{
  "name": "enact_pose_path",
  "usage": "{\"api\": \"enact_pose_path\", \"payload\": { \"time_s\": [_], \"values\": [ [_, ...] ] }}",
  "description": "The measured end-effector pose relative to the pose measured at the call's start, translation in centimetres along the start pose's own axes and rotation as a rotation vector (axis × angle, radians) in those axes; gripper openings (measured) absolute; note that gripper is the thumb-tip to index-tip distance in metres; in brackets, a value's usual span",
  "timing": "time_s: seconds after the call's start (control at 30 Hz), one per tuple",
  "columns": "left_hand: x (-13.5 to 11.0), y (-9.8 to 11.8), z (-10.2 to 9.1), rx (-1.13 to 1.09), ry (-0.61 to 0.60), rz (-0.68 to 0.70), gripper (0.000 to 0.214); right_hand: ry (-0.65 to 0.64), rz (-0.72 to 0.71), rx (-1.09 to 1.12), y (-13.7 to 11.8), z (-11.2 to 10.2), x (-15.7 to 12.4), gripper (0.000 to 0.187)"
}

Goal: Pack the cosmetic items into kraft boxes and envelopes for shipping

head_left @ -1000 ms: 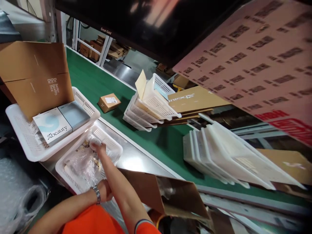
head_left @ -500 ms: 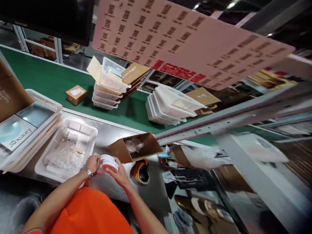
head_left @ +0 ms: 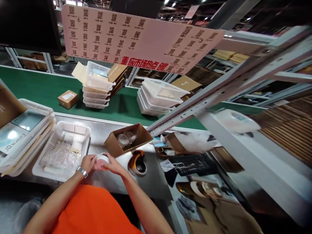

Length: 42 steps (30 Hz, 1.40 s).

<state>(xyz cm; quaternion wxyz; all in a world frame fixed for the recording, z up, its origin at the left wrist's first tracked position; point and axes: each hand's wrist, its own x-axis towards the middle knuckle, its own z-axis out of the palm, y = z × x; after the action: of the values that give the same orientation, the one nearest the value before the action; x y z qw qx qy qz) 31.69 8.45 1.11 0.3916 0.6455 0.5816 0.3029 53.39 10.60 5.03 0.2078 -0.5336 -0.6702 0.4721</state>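
Low in front of my orange top, I hold a small round jar [head_left: 102, 159] with a white lid and a pinkish side between both hands. My left hand [head_left: 88, 163], with a metal watch at the wrist, has its fingers closed at the jar's left side. My right hand [head_left: 114, 165] grips it from the right, fingers curled round the side. Clear wrap [head_left: 101, 177] seems to hang beneath the jar; its edges are hard to make out. Just beyond my hands stands an open cardboard box [head_left: 113, 145] with clear wrapped round items [head_left: 126, 138] inside.
A white basket [head_left: 85, 130] with clear plastic packages stands left. Stacked trays [head_left: 48, 113] hold boxes further left. An orange-and-black tape dispenser [head_left: 138, 162] sits right, near a keyboard [head_left: 192, 164]. Behind, basket stacks and a small carton [head_left: 67, 99] rest on a green belt [head_left: 131, 112].
The jar has turned in my hands, and its reddish band now looks paler pink. My hands have drawn slightly closer together. The whole view has shifted and tilted with my head.
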Motion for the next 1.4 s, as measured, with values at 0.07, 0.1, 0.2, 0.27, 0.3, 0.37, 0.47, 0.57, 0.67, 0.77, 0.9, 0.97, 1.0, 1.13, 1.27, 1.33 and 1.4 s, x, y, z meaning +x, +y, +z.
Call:
{"api": "enact_pose_path", "payload": {
  "time_s": [0.07, 0.1, 0.2, 0.27, 0.3, 0.37, 0.47, 0.57, 0.67, 0.77, 0.9, 0.97, 1.0, 1.13, 1.27, 1.33, 1.4],
  "values": [
    [-0.3, 0.2, -0.3, 0.003, -0.005, -0.005, 0.04, 0.107, 0.062, -0.016, 0.3, 0.3, 0.1, 0.053],
    [-0.4, 0.3, -0.4, 0.006, 0.002, -0.004, 0.04, 0.152, 0.087, -0.035, 0.4, 0.5, 0.1, 0.052],
    [-0.4, 0.5, -0.5, 0.034, 0.049, 0.001, 0.042, 0.152, 0.097, -0.114, 0.4, 1.4, 0.1, 0.042],
    [-0.2, 0.5, -0.3, 0.063, 0.068, 0.013, 0.042, 0.059, 0.071, -0.166, 0.3, 1.9, 0.1, 0.035],
    [-0.2, 0.6, -0.3, 0.074, 0.07, 0.023, 0.042, 0.007, 0.056, -0.187, 0.4, 2.0, 0.2, 0.036],
    [0.0, 0.5, -0.1, 0.084, 0.065, 0.048, 0.04, -0.071, 0.03, -0.203, 0.5, 2.3, 0.3, 0.051],
    [0.1, 0.1, 0.0, 0.077, 0.065, 0.072, 0.04, -0.06, 0.021, -0.132, 0.9, 2.4, 0.6, 0.08],
    [0.2, -0.4, -0.1, 0.06, 0.076, 0.084, 0.041, 0.034, 0.064, -0.128, 1.1, 2.4, 0.5, 0.079],
    [0.5, -0.6, -0.4, 0.029, 0.084, 0.08, 0.041, 0.075, 0.103, -0.256, 0.7, 2.5, -0.3, 0.074],
    [0.6, -0.4, -0.9, -0.001, 0.072, 0.062, 0.042, 0.14, 0.033, -0.343, -0.1, 2.8, -1.5, 0.063],
    [0.6, 0.4, -1.7, -0.009, 0.018, 0.075, 0.044, 0.151, -0.032, -0.485, -1.3, 3.7, -2.4, 0.088],
    [0.5, 0.9, -1.9, -0.008, -0.017, 0.102, 0.045, 0.124, -0.011, -0.523, -1.7, 4.2, -2.1, 0.093],
    [0.5, 1.2, -2.0, -0.007, -0.027, 0.112, 0.045, 0.122, -0.012, -0.533, -1.9, 4.5, -1.9, 0.084],
    [0.2, 2.4, -2.1, -0.011, -0.037, 0.141, 0.041, 0.145, -0.073, -0.529, -2.6, 4.9, -1.4, 0.032],
    [-0.2, 4.3, -2.6, -0.042, -0.071, 0.179, 0.045, 0.194, -0.172, -0.394, -3.9, 4.4, -1.9, 0.026],
    [-0.3, 5.7, -3.0, -0.085, -0.077, 0.19, 0.042, 0.219, -0.228, -0.309, -5.0, 3.2, -2.5, 0.035],
    [-0.3, 7.2, -3.8, -0.141, -0.049, 0.193, 0.039, 0.224, -0.265, -0.271, -6.2, 0.8, -3.7, 0.035]
  ]
}}
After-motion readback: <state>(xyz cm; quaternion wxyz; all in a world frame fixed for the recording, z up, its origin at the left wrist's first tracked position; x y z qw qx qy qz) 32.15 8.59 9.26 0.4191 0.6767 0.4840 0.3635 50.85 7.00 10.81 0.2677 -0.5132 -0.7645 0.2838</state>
